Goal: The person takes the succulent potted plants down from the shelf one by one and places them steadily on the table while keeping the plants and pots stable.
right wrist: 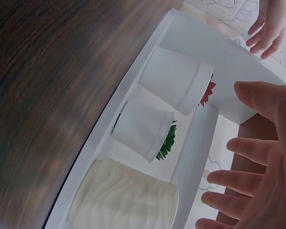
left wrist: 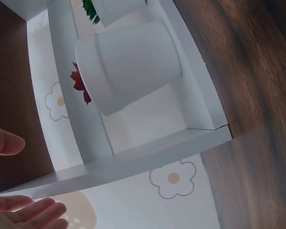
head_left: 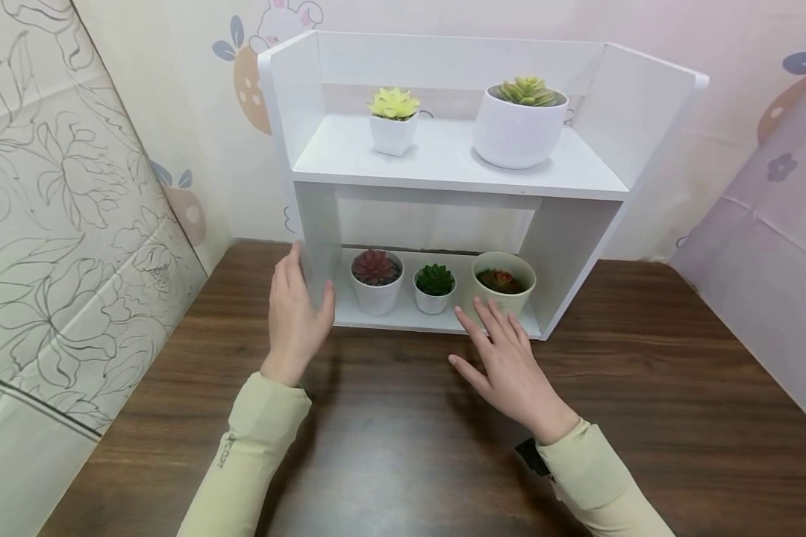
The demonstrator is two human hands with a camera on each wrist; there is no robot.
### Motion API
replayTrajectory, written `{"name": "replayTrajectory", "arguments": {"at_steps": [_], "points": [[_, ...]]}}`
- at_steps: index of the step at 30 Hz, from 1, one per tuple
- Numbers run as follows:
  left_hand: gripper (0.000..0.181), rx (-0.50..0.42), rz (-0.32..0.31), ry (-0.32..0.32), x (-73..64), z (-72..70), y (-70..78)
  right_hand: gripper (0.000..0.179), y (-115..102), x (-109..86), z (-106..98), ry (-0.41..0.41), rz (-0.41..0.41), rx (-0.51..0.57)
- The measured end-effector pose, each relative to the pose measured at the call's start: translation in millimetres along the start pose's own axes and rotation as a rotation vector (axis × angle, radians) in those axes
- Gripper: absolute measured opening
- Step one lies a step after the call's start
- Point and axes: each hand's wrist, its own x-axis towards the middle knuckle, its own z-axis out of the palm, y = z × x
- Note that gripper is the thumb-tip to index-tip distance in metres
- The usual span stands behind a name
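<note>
A white two-tier shelf (head_left: pixel 403 183) stands on the table with potted succulents on both levels. My left hand (head_left: pixel 294 313) is at the shelf's left side panel, fingers straight and thumb spread in front of it. In front of the cream pot (head_left: pixel 508 300) with a reddish succulent, my right hand (head_left: pixel 507 365) hovers with its fingers spread and holds nothing. Left of that pot on the lower level sit a small white pot with a green succulent (head_left: pixel 434 280) and a white pot with a dark red succulent (head_left: pixel 377 270).
On the upper level are a small white pot (head_left: pixel 393 134) with a yellow-green succulent and a large round white pot (head_left: pixel 519 130). The dark wooden table (head_left: pixel 389 447) extends in front. Patterned wall coverings (head_left: pixel 74 186) rise behind and at both sides.
</note>
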Motion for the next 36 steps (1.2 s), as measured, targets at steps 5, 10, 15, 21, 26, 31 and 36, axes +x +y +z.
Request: {"name": "replayTrajectory", "arguments": {"at_steps": [5,10,15,21,26,31,36], "points": [[0.062,-0.016,-0.038,0.01,5.8,2.6,-3.7,0.065,-1,-0.7,0,-0.002,0.003,0.008],[0.061,-0.037,-0.071,0.007,10.5,7.2,-7.6,0.066,-1,-0.9,1,-0.011,0.011,0.021],[0.059,-0.061,-0.101,0.002,15.5,10.4,-8.8,0.066,-2,-1.0,1,-0.017,0.015,0.021],[0.058,-0.07,-0.107,0.029,21.9,13.0,-10.3,0.066,-4,-1.2,1,-0.013,0.002,0.015],[0.054,-0.07,-0.131,0.038,29.8,14.4,-12.3,0.066,-6,-0.7,0,-0.008,-0.005,0.02],[0.046,-0.094,-0.156,0.034,39.4,16.5,-16.1,0.066,-6,0.1,-1,-0.005,-0.006,0.023],[0.04,-0.116,-0.171,0.025,47.0,16.3,-20.0,0.066,-7,-0.1,-2,-0.005,-0.004,0.023]]}}
